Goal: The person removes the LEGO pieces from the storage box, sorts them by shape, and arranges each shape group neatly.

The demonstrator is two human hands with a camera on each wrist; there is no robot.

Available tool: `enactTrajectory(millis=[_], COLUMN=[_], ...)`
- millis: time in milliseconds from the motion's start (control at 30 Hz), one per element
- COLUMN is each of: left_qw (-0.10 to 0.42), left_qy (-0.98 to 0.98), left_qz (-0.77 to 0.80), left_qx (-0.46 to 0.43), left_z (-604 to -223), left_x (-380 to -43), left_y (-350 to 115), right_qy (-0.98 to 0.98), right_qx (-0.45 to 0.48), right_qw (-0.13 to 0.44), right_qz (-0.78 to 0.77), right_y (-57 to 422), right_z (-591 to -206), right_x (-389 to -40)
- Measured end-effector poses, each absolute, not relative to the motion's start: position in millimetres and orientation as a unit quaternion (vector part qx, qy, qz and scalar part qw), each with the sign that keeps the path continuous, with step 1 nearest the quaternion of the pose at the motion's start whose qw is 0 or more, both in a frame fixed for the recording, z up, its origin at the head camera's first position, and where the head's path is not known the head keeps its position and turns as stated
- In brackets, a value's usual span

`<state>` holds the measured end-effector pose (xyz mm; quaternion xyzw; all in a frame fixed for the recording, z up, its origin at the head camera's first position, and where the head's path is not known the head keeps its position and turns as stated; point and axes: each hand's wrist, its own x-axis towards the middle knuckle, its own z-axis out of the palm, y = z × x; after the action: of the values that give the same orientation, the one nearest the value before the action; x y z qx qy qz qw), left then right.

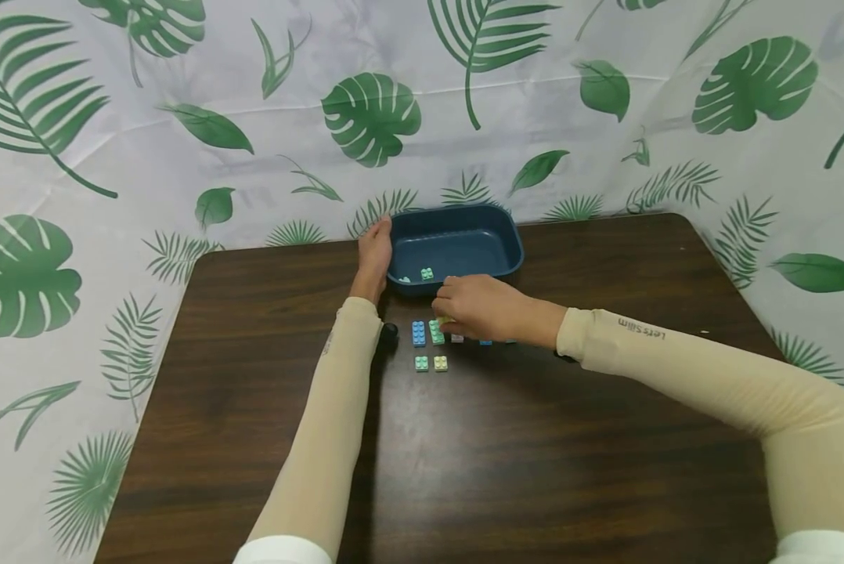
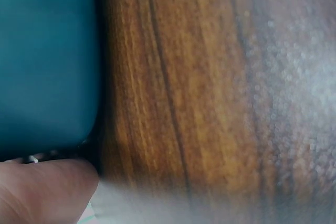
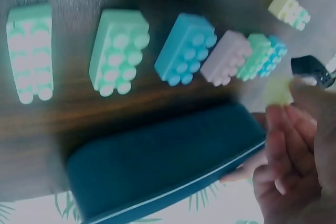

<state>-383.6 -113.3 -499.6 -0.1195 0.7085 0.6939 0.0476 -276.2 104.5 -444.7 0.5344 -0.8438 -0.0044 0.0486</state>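
My right hand (image 1: pixel 481 307) pinches a yellow toy building block (image 3: pixel 277 92), low over a row of blocks at the near side of a dark blue bin (image 1: pixel 457 288). The bin's left end is gripped by my left hand (image 1: pixel 376 254); one of its fingers (image 2: pixel 47 187) shows against the wall in the left wrist view. Inside the bin lies a small green block (image 1: pixel 427 273) near a pale one (image 1: pixel 404 280). The row includes a blue block (image 1: pixel 418 334), a green block (image 1: pixel 436 331) and a pink block (image 3: pixel 227 59); my right hand partly hides it in the head view.
Closer to me are a small green block (image 1: pixel 422 363) and a small yellow block (image 1: pixel 441 363). The dark wooden table (image 1: pixel 535 454) ends at a leaf-print cloth (image 1: pixel 267 157) behind the bin. A black device (image 1: pixel 390 332) sits at my left wrist.
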Motion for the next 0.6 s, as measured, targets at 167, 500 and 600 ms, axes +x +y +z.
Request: enactTrajectory(millis=[167, 500, 600], left_qw=[0.048, 0.051, 0.053], left_qy=[0.709, 0.71, 0.71], left_qz=[0.694, 0.693, 0.692], left_qx=[-0.117, -0.116, -0.12], left_z=[-500.0, -498.9, -498.8], left_x=[-384.2, -383.3, -383.1], left_y=[-114.5, -115.4, -115.0], right_qy=[-0.836, -0.827, -0.827], right_qx=[0.547, 0.553, 0.553], right_qw=[-0.03, -0.097, -0.102], right_qz=[-0.014, -0.028, -0.028], right_y=[106.4, 106.6, 106.4], right_z=[-448.4, -457.0, -459.9], right_x=[-269.0, -263.2, -263.2])
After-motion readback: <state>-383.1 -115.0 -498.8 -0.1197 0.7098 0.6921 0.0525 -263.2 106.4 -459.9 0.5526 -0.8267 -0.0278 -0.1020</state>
